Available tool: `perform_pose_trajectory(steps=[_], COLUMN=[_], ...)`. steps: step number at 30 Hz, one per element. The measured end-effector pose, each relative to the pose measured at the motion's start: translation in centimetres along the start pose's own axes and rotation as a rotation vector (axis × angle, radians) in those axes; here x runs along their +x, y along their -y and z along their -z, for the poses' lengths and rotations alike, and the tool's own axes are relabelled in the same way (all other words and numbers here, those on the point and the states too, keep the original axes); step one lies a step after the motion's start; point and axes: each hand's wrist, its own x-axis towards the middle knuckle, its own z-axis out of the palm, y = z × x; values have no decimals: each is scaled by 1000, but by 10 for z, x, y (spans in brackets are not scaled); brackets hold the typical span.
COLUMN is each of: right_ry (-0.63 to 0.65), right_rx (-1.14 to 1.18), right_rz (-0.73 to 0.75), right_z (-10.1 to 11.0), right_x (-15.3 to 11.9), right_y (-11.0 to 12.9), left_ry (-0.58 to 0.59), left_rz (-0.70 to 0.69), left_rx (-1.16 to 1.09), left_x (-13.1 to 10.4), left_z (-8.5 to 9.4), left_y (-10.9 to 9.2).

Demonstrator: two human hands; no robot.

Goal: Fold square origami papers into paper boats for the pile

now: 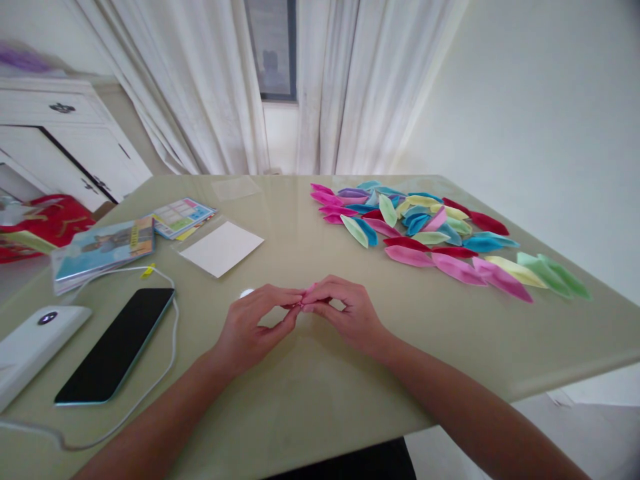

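Note:
My left hand and my right hand meet over the near middle of the table. Between their pinched fingertips is a small pink piece, mostly covered by the fingers; its material is hard to make out. Just behind my left hand a small white round thing peeks out. To the right lie many leaf-shaped folded pieces in several colours, among them a pink piece, a dark red piece, a blue piece and a light green piece.
On the left are a black-screened phone, a white power bank and a white cable. Behind them sit a picture booklet, printed cards and a white card. The pale table ends in a near edge.

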Motion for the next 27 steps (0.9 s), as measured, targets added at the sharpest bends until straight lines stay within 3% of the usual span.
perform_pose_trajectory(steps=[7,20,27], right_ry=[-10,-17,-39], right_rx=[-22,-95,-181], right_rz=[59,-16,25], right_z=[0,-2,0], right_x=[0,-3,-4], right_y=[-2,0,-4], left_ry=[45,39,64], left_rz=[59,35,144], left_rx=[1,-16,-62], left_x=[-4,-4,-6], left_z=[0,-4,-4], left_y=[1,0,-1])
